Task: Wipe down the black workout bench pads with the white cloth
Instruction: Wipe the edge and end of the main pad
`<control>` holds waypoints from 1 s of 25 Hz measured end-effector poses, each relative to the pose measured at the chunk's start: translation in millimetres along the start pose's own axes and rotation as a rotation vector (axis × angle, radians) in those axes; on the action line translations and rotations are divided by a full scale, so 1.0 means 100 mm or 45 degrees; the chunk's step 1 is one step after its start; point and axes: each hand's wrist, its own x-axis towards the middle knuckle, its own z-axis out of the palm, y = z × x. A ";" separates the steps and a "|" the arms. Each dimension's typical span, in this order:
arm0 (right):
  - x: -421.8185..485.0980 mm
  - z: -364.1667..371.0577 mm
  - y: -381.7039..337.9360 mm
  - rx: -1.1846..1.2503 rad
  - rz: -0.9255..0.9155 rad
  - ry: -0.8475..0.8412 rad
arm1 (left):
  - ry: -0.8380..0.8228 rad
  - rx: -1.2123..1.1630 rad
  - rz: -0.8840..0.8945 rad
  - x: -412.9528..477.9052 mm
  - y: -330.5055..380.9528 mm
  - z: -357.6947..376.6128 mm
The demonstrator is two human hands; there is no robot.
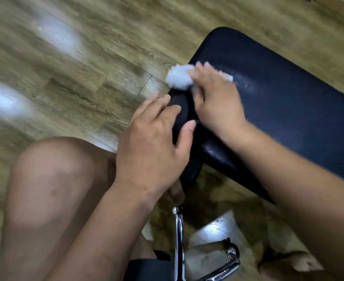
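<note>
Fingers (202,66) of the right hand (217,98) are laid out flat and close together, pressing the white cloth (179,77) down onto the bench pad (288,98). They're on top of it w/ the palm down, so it's a flat press rather than a pinch. Cloth looks fluffy and bunched up on the left side where it sticks out past the fingertips, right at the pad's edge, and a flatter white corner pokes out on the far side of the hand. It's blurry tho, so can't make out the weave or anything.

Pad is black, slightly shiny, w/ a rounded end pointing up and away, running diagonally toward the right edge of the shot. A few wet-looking glints show on it near the cloth.

Left hand (153,142) is on a smaller black padded piece (179,112) just beside the big pad, fingers loosely spread and curved over its top, thumb apart on the inner side, so it's kinda cupping it.

Bare knee (55,169) at lower left, chrome frame tube (179,240) below the hands, wood-look floor (86,57) all around.
</note>
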 end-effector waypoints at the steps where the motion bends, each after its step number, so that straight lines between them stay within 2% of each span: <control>1: 0.35 -0.01 0.13 -0.065 0.054 0.021 | -0.123 0.027 0.015 -0.01 0.02 0.04; 3: 0.97 -0.04 0.42 -0.126 0.334 -0.028 | -0.339 0.006 0.039 -0.06 0.03 0.11; 4: 1.13 -0.06 0.47 -0.099 0.494 -0.054 | -0.367 -0.028 0.025 -0.06 0.00 0.10; 5: 1.16 -0.04 0.41 -0.076 0.558 -0.070 | -0.294 -0.059 0.008 -0.03 -0.04 0.08; 8: 0.56 0.07 -0.11 0.201 0.320 -0.034 | 0.170 -0.112 0.015 0.13 -0.13 0.01; 10: -0.08 0.00 -0.46 0.496 0.122 -0.091 | 0.215 -0.187 0.059 0.26 -0.08 0.04; 11: -0.34 -0.09 -0.55 0.510 0.027 -0.107 | 0.182 -0.235 0.102 0.29 -0.01 0.07; 14: -0.34 -0.17 -0.30 0.177 -0.213 -0.061 | 0.138 -0.300 0.242 0.24 0.15 0.10; 16: 0.14 -0.18 0.06 0.050 -0.070 -0.112 | 0.166 -0.239 0.267 0.19 0.15 0.17; 18: 0.56 -0.25 0.52 -0.030 0.189 -0.105 | 0.074 -0.123 0.238 0.08 0.15 0.28; 20: 0.65 -0.35 0.85 -0.053 0.311 -0.101 | -0.158 0.057 0.247 -0.07 0.24 0.44; 22: 0.44 -0.44 1.08 -0.040 0.369 -0.094 | -0.345 0.260 0.275 -0.15 0.39 0.55; 25: -0.07 -0.60 1.50 -0.064 0.497 -0.046 | -0.441 0.381 0.311 -0.15 0.68 0.62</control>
